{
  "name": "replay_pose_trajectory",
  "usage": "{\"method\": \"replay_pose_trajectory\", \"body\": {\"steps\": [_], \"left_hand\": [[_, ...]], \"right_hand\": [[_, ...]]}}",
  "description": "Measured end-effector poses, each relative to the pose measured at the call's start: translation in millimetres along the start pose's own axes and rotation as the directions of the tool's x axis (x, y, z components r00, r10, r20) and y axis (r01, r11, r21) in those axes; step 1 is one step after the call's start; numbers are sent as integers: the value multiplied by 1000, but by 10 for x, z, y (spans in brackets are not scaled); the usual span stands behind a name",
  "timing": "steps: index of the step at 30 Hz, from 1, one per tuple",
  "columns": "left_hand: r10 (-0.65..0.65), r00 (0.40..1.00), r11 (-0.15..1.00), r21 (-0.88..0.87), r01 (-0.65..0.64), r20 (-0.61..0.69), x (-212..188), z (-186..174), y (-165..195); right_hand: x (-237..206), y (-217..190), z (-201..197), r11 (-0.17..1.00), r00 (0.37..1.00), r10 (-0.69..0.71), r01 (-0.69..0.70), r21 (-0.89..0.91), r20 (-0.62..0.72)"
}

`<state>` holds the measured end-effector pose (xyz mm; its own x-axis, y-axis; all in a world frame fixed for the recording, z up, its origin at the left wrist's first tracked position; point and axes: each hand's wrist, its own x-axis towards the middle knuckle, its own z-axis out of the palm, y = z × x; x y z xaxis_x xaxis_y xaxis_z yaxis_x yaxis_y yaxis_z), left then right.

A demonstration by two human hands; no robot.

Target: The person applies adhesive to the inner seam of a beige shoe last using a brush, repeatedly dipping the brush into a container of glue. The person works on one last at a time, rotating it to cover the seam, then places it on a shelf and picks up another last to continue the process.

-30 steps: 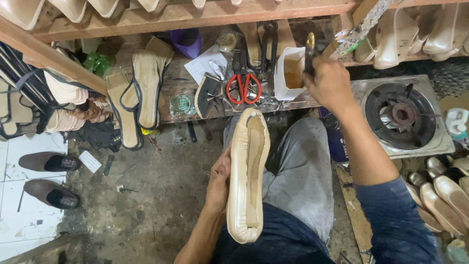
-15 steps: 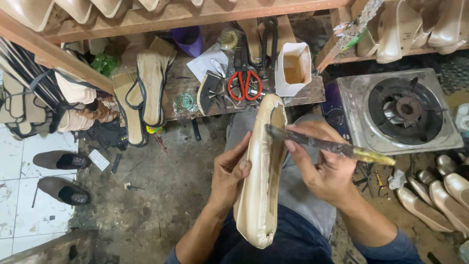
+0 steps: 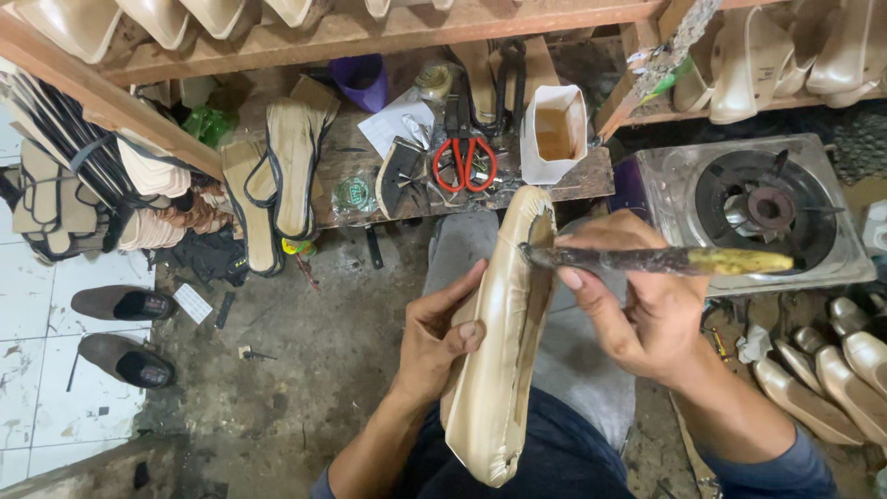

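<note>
Resting lengthwise over the person's lap, the cream-coloured shoe upper on its last (image 3: 504,351) lies bottom-up with its toe pointing toward the low wooden bench (image 3: 370,176), probably so the open underside faces the worker. The left hand (image 3: 439,337) curls around its side, fingers pressed against the material and thumb along the edge, seemingly to steady it. The right hand (image 3: 637,310) is closed around a glue-crusted brush (image 3: 661,261), pinched between thumb and fingers like a pen, its dark tip touching the edge of the upper near the toe; that grip likely gives fine control along the rim. Just beyond the toe on the bench stands a white open-topped carton (image 3: 552,134) holding a brownish liquid, apparently adhesive, kept within easy reach of the brush. Beside it lie red-handled scissors (image 3: 465,162) and flat sandal soles (image 3: 294,166). A gas stove (image 3: 762,208) sits to the right, with nothing on its burner.
</note>
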<state>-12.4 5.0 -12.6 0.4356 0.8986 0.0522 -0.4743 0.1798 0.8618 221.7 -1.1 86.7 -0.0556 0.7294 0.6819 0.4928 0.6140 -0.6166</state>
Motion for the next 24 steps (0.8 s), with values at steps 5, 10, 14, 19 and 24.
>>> {"method": "replay_pose_trajectory", "body": {"steps": [5, 10, 14, 19, 24], "left_hand": [[1, 1000, 1000, -1, -1, 19, 4, 55, 33], [-15, 1000, 1000, -23, 15, -6, 2, 93, 38], [-42, 999, 998, -52, 41, -32, 4, 90, 32], [-52, 997, 997, -68, 48, -58, 25, 97, 31], [-80, 995, 995, -70, 76, -56, 43, 111, 53]], "right_hand": [[13, 4, -14, 999, 1000, 12, -12, -35, -1], [24, 5, -39, 995, 994, -101, 99, 28, 46], [70, 62, -41, 966, 963, -258, 259, 4, 82], [108, 100, -12, 968, 963, -248, 250, 0, 102], [99, 120, -20, 965, 958, -261, 264, -9, 118]]}}
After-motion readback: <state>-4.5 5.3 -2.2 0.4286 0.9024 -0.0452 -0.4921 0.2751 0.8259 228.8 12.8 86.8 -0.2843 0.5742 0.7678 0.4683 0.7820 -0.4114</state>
